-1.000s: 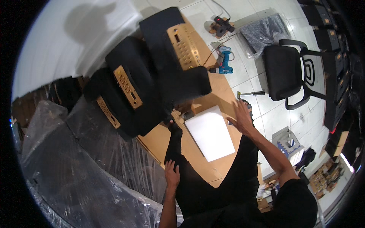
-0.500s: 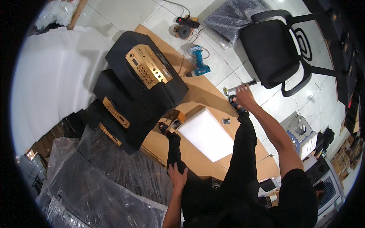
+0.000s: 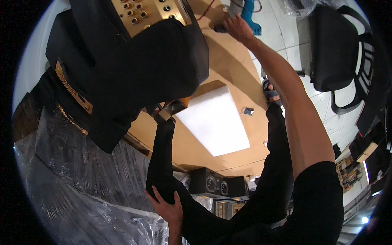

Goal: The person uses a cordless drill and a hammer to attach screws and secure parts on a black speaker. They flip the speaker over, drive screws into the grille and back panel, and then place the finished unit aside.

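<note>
A blue power drill (image 3: 250,18) lies on the brown board (image 3: 228,65).

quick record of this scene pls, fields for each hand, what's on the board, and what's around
left hand: rests flat on the person's own black trouser leg
right hand: stretched far forward, at a small dark thing beside the blue power tool; grip unclear
brown board: white rectangular sheet lying flat
left side: stacked black cases with gold panels, plastic wrap
right side: black office chair
</note>
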`<act>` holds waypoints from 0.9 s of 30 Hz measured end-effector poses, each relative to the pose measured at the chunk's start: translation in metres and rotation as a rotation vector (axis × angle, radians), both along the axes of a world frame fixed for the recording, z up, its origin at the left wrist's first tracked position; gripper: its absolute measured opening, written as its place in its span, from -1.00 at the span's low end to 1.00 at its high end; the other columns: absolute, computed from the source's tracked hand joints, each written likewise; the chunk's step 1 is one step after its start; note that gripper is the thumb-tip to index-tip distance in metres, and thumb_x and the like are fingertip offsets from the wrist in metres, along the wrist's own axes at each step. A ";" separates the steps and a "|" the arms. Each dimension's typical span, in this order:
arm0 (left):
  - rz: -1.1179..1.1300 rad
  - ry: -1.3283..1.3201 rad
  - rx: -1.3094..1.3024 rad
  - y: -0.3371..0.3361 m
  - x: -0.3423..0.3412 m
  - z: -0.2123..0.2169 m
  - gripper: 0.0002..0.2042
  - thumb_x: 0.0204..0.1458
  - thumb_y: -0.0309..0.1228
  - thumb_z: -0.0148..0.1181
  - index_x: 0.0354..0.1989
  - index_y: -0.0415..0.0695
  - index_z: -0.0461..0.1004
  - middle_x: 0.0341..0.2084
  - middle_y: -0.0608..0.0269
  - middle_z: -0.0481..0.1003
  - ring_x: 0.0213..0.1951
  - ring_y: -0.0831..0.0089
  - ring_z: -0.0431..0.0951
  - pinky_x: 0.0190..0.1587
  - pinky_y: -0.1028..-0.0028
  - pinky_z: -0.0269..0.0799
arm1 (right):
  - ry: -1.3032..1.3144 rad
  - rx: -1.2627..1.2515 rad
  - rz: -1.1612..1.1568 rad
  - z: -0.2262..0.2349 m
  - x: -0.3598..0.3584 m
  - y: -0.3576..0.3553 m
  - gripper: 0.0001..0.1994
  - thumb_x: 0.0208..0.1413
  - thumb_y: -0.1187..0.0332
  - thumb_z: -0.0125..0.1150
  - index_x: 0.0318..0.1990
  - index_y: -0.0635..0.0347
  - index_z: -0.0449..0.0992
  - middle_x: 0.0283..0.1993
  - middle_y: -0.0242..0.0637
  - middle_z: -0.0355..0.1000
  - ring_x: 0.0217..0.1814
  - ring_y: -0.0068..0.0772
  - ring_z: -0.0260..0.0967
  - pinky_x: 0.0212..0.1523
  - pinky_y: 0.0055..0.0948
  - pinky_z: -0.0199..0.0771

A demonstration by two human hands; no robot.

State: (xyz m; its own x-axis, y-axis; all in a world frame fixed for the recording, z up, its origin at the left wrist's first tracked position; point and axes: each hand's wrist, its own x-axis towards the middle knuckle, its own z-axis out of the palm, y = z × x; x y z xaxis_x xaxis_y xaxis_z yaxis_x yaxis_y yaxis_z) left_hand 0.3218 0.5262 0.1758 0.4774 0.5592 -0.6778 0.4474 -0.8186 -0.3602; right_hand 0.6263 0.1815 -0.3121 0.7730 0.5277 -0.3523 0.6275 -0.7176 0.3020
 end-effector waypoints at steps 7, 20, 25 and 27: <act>-0.009 0.091 0.042 -0.002 0.006 0.007 -0.21 -0.04 -0.22 0.28 0.35 -0.17 0.02 0.36 -0.23 -0.19 0.34 -0.23 -0.03 0.28 -0.02 0.10 | 0.239 0.025 -0.038 0.045 -0.050 -0.053 -0.81 0.12 0.32 0.02 -0.12 0.10 0.41 -0.23 -0.29 0.44 -0.07 -0.33 0.40 0.20 -0.11 0.15; -0.019 -0.048 -0.272 -0.037 -0.005 0.025 -0.31 0.00 -0.14 0.23 0.27 -0.23 0.20 0.32 -0.28 -0.01 0.29 -0.24 0.07 0.30 0.14 0.07 | 0.439 0.544 -0.579 0.192 -0.178 -0.073 -0.52 0.09 0.21 0.11 0.13 0.26 0.32 0.16 -0.02 0.28 0.33 -0.07 0.12 0.37 0.07 -0.07; 0.025 0.205 -0.343 -0.114 -0.052 0.112 -0.42 0.08 -0.07 0.12 0.23 -0.13 0.29 0.25 -0.06 0.22 0.29 -0.17 0.11 0.32 0.07 0.02 | 0.657 0.863 -1.115 0.395 -0.238 -0.213 -0.60 0.01 0.23 0.23 -0.03 0.28 0.43 -0.01 -0.01 0.39 0.06 0.01 0.35 0.08 -0.12 0.33; -0.193 0.218 -0.345 -0.166 -0.049 0.151 -0.46 0.09 -0.04 0.09 0.18 -0.11 0.35 0.20 0.01 0.30 0.27 -0.16 0.15 0.32 0.01 -0.01 | 0.389 0.805 -1.292 0.378 -0.321 -0.298 -0.59 0.01 0.18 0.27 -0.05 0.24 0.46 0.02 -0.03 0.42 0.07 -0.02 0.39 0.10 -0.22 0.38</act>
